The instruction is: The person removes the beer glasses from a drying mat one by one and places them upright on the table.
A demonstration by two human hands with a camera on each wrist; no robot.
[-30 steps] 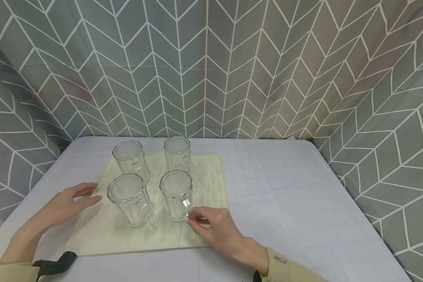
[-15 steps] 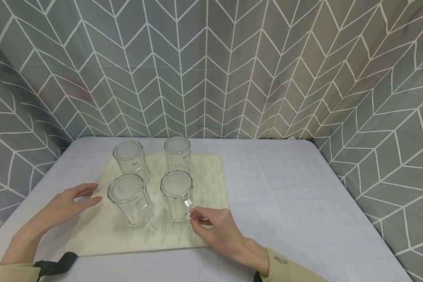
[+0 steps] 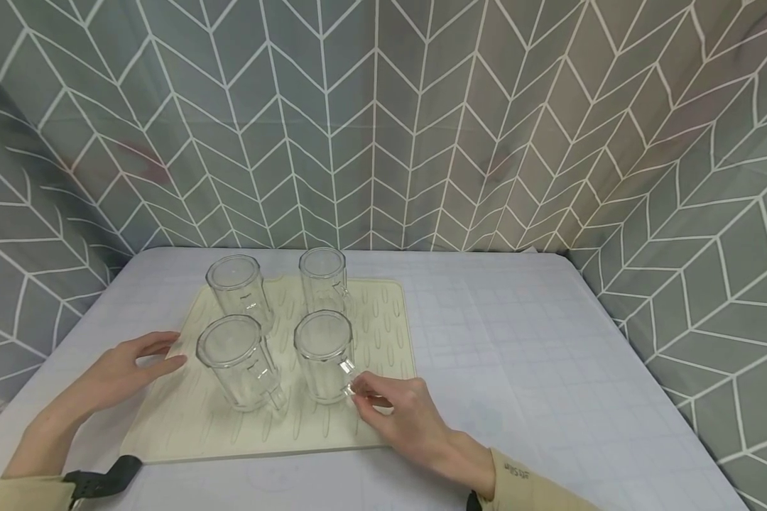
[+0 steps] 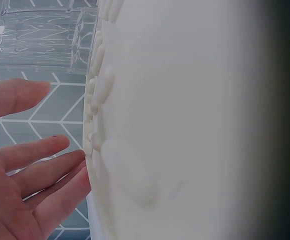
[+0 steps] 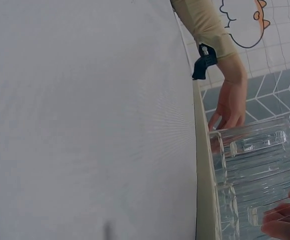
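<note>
Several clear glass mugs stand upright on a cream ridged mat, two in front and two behind. My right hand (image 3: 399,411) pinches the handle of the front right glass mug (image 3: 323,362) between thumb and fingers; the right wrist view catches only these fingertips (image 5: 280,222) at the handle. Beside it stands the front left mug (image 3: 230,365), its handle turned to the right and toward me. My left hand (image 3: 131,372) lies with fingers extended and spread at the left edge of the mat (image 3: 179,429). In the left wrist view those fingers (image 4: 50,172) reach the mat's edge.
Behind the front pair are the back left mug (image 3: 239,291) and the back right mug (image 3: 322,280). A white cloth (image 3: 518,355) covers the table. Grey chevron-patterned curtains (image 3: 371,128) hang behind and at both sides.
My right hand and the front right mug have shifted slightly to the right, widening the gap to the front left mug. My left hand and the other mugs stay where they were.
</note>
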